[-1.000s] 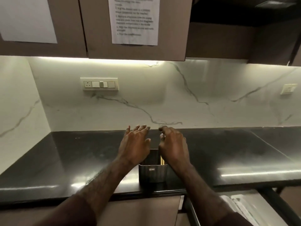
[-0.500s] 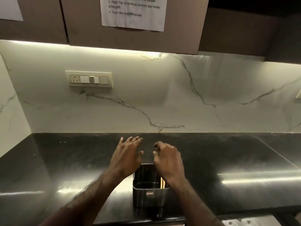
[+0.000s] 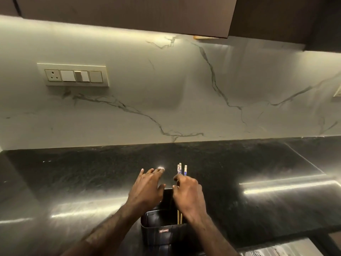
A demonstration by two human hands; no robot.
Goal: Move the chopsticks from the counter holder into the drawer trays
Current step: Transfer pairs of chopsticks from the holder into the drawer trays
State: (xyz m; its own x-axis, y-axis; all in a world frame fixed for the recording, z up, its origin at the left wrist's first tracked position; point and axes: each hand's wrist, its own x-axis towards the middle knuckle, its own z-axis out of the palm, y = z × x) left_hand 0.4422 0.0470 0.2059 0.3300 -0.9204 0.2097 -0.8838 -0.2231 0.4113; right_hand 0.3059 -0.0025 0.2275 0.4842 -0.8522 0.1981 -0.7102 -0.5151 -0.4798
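A dark metal holder [image 3: 162,230] with a small label stands near the front edge of the black counter [image 3: 73,182]. My right hand [image 3: 190,196] is closed around a few chopsticks [image 3: 181,169]; their white and blue tops stick out above my fingers and their wooden shafts still reach down into the holder. My left hand [image 3: 147,187] hovers over the holder's left side with fingers spread, holding nothing. The drawer trays show only as a pale sliver at the bottom right [image 3: 280,251].
A white marble backsplash [image 3: 184,98] rises behind the counter, with a switch panel [image 3: 73,75] on the left. Brown upper cabinets [image 3: 129,13] hang overhead. The counter shines with light streaks on both sides of the holder.
The view has tilted down and closer. My right hand has closed on chopsticks and lifted them partly out of the holder. My left hand stays spread beside it.
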